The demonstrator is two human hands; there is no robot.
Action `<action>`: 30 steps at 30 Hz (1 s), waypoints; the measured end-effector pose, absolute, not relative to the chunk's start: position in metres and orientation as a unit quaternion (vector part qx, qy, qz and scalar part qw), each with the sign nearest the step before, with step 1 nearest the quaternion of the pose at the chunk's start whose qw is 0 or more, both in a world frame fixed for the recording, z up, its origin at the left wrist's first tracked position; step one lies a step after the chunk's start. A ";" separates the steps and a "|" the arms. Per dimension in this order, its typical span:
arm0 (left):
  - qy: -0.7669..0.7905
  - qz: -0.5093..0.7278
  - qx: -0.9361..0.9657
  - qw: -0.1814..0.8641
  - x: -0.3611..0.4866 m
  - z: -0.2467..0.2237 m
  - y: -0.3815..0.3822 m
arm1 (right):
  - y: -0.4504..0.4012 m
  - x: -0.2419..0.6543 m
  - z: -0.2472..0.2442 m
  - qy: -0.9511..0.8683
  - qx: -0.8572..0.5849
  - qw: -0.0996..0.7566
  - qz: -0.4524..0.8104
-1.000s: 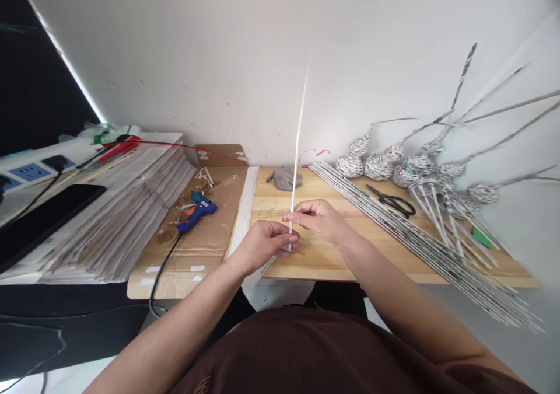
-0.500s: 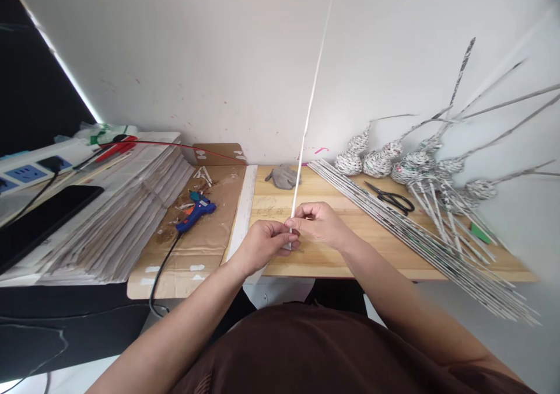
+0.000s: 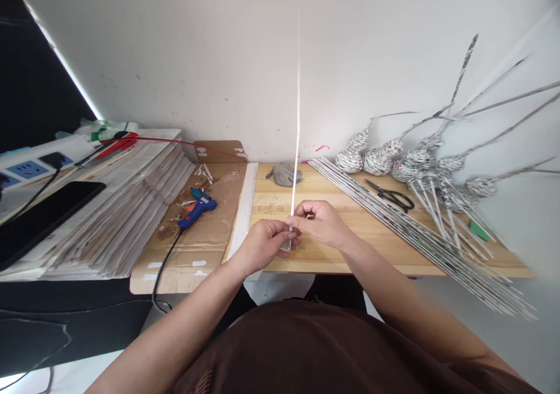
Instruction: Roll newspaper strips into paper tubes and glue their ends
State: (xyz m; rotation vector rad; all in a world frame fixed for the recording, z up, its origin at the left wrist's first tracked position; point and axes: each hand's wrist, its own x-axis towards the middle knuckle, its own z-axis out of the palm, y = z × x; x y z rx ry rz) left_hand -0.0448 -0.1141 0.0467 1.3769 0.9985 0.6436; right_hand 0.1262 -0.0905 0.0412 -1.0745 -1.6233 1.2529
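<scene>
A long, thin white paper stick (image 3: 298,114) stands nearly upright, its top fading against the pale wall. Both hands pinch it close to its lower end, just above the wooden table (image 3: 273,207). My left hand (image 3: 262,242) is closed on the bottom part, with the thumb across it. My right hand (image 3: 319,222) grips slightly higher, thumb and forefinger together on the stick, touching the left fingers. A short pale end shows below the fingers; its exact shape is hard to make out. Behind the stick lies a crumpled grey cloth (image 3: 284,174).
Right of the hands lie a bundle of paper sticks (image 3: 394,219), black scissors (image 3: 391,197) and several woven paper gourd shapes (image 3: 378,160). On the left are a blue glue gun (image 3: 199,208) on cardboard (image 3: 205,260), stacked paper (image 3: 149,207), a phone (image 3: 56,219) and a power strip (image 3: 26,171).
The upper part of the paper stick has swung left, from leaning right to nearly vertical, and bends slightly. Both hands keep their hold in almost the same place.
</scene>
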 end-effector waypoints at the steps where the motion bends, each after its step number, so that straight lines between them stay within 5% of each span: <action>1: 0.434 0.278 0.596 0.616 -0.045 0.047 -0.114 | -0.090 0.126 0.041 -0.645 -0.423 0.399 0.496; 13: 0.429 0.258 0.593 0.631 -0.047 0.045 -0.114 | -0.092 0.126 0.046 -0.670 -0.427 0.404 0.454; 20: 0.413 0.244 0.598 0.642 -0.046 0.044 -0.117 | -0.091 0.131 0.054 -0.654 -0.347 0.342 0.578; 30: 0.429 0.261 0.581 0.640 -0.042 0.041 -0.117 | -0.089 0.129 0.047 -0.639 -0.421 0.416 0.492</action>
